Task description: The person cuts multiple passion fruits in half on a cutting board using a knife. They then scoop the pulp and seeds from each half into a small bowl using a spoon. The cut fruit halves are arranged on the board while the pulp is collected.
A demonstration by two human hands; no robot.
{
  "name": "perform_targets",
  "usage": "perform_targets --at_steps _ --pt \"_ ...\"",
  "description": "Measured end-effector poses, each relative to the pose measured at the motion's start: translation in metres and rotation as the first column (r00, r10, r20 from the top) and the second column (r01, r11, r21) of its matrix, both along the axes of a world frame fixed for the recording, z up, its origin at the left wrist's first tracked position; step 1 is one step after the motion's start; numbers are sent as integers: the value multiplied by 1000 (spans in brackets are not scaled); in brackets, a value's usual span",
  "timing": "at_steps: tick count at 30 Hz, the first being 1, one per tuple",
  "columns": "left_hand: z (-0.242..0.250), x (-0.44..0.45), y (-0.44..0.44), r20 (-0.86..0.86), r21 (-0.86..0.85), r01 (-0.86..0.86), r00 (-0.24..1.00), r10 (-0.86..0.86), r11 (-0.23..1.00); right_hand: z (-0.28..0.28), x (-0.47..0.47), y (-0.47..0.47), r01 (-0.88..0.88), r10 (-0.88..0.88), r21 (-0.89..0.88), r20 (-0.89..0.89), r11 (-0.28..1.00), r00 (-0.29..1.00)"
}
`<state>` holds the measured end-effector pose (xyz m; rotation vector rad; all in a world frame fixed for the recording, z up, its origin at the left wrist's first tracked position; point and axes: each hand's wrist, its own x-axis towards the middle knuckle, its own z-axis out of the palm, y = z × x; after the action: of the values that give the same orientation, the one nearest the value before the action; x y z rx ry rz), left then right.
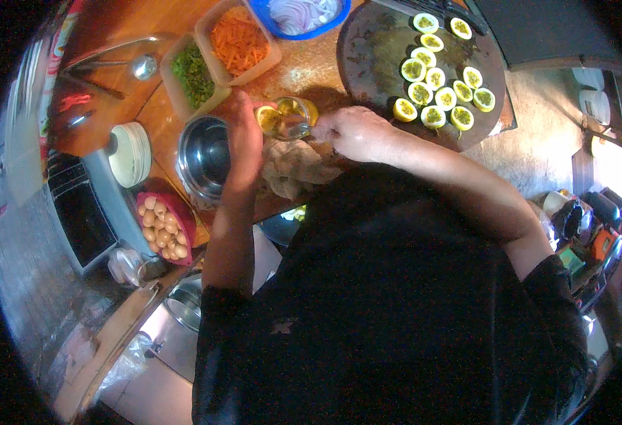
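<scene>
My left hand (246, 135) holds a halved passion fruit (265, 118) at the rim of a clear jar (311, 110) with yellow pulp inside. In my right hand (354, 133) is a metal spoon (301, 129), its bowl close to the fruit's cut face and the jar. Several more passion fruit halves (420, 93) lie cut side up on a round dark chopping board (374, 58) to the right. A crumpled pale cloth or bag (295, 167) lies just below the jar. Beside my left wrist stands a shiny metal bowl (204, 154).
Beyond my hands are tubs of shredded carrot (239, 42) and chopped greens (191, 74), and a blue bowl (300, 36) of sliced onion. A plate stack (130, 154), a pink basket (187, 259) of eggs and a ladle (143, 67) sit left. A knife or cleaver (462, 16) lies at the board's far edge.
</scene>
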<state>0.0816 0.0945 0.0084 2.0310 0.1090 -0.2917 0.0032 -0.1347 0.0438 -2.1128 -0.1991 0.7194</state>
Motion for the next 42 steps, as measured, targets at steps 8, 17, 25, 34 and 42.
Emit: perform_targets --at_steps 8,17,25,34,42 --pt "31 -14 -21 99 138 15 995 -29 990 2 -2 0 245 -246 167 -20 955 969" --pt "27 -6 -24 25 112 62 998 -65 992 -12 10 17 207 -202 137 -48 969 978" --pt "28 -3 -22 141 220 237 952 -272 946 14 12 14 45 -35 -76 129 996 991" --pt "20 11 -11 171 257 241 942 -289 936 34 25 6 -216 306 -406 174 888 936" --pt "26 2 -12 221 370 268 905 -364 890 25 20 12 -66 101 -328 89 942 991"
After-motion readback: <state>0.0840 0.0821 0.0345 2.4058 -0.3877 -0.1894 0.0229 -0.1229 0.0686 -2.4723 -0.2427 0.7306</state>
